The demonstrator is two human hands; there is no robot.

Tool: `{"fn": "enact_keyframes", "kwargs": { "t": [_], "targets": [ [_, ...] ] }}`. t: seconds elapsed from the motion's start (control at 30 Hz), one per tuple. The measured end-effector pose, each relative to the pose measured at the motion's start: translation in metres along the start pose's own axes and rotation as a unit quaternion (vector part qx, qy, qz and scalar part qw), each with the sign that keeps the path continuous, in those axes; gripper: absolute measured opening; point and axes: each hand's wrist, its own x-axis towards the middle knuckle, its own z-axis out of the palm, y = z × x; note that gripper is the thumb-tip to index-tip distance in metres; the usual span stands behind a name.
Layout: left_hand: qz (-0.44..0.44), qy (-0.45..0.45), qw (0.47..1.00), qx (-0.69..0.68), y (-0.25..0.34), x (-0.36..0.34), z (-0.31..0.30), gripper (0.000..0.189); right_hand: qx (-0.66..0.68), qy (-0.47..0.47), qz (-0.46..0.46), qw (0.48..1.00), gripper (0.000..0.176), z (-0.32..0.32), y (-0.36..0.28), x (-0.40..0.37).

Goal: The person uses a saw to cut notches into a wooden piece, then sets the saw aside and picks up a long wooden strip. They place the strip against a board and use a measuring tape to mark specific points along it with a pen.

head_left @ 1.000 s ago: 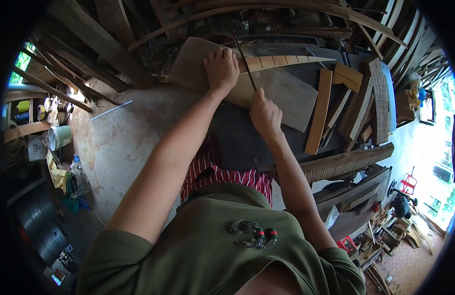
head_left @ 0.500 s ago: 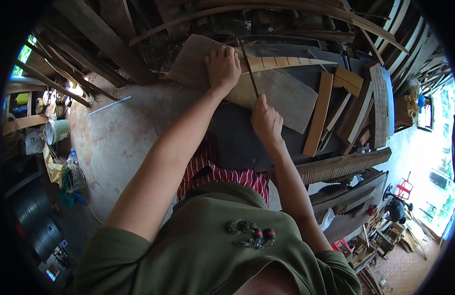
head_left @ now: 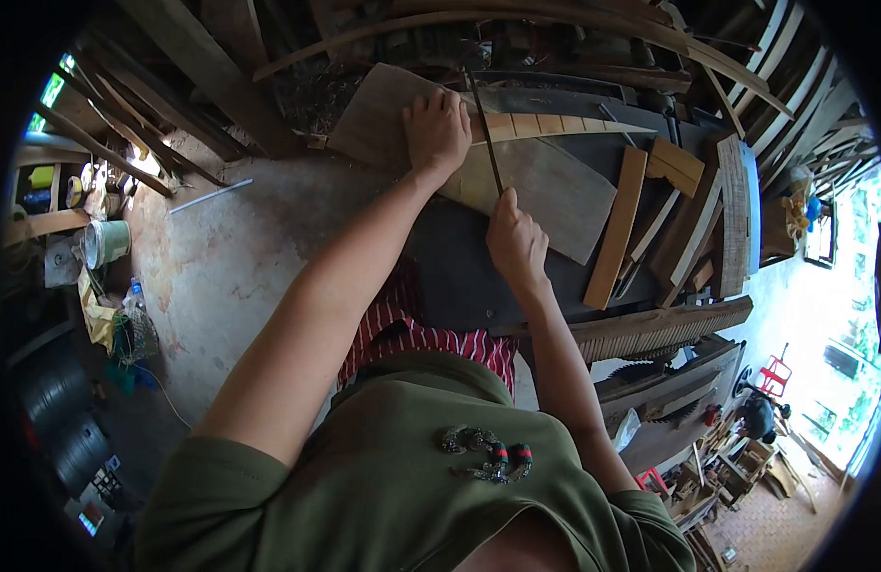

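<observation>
A pale tapered strip of wood [head_left: 545, 125] with several dark lines across it lies on a wide, flat grey-brown board [head_left: 564, 186]. My left hand [head_left: 438, 132] presses down at the strip's thick end, fingers bent over it, hiding that end. In my right hand [head_left: 518, 238] is the near end of a long, thin dark tool [head_left: 487, 133], like a narrow saw blade or a file. The fist is closed round its grip, which is hidden. The tool crosses the strip just right of my left hand, its far end pointing away from me.
The board rests on a dark bench top [head_left: 450, 272]. Wooden offcuts [head_left: 619, 229] lie to its right, near a round toothed blade [head_left: 640, 367]. Long curved timbers [head_left: 555, 14] span the back. A bucket [head_left: 107, 243] stands on the left, and a thin white rod [head_left: 210, 195] lies on the floor.
The whole view has shifted slightly. My right hand and the dark tool have barely moved along the cut line; my left hand stays on the strip.
</observation>
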Motion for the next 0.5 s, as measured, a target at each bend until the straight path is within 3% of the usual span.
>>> {"fn": "enact_keyframes", "kwargs": {
  "t": [0.07, 0.13, 0.23, 0.37, 0.43, 0.5],
  "targets": [
    [0.006, -0.005, 1.000, 0.003, 0.001, -0.001, -0.001, 0.018, -0.002, -0.018, 0.013, 1.000, 0.021, 0.004, 0.001, 0.006],
    [0.003, -0.008, 1.000, -0.001, 0.001, 0.000, -0.002, 0.018, 0.018, 0.051, -0.038, 0.998, 0.020, 0.014, 0.001, 0.040],
    [0.004, 0.002, 1.000, -0.004, 0.002, 0.000, -0.003, 0.018, 0.016, 0.055, -0.035, 0.998, 0.016, 0.016, -0.008, 0.058],
    [-0.004, -0.006, 1.000, -0.006, 0.002, 0.000, -0.001, 0.018, 0.020, 0.031, -0.017, 0.999, 0.012, 0.005, 0.001, 0.014],
    [-0.001, -0.005, 1.000, 0.001, 0.001, 0.000, -0.001, 0.018, 0.008, -0.028, 0.010, 1.000, 0.011, -0.001, 0.003, -0.005],
    [-0.004, -0.015, 1.000, 0.002, 0.000, 0.000, -0.003, 0.018, 0.011, -0.005, 0.000, 1.000, 0.012, 0.002, 0.000, 0.008]
  ]
}}
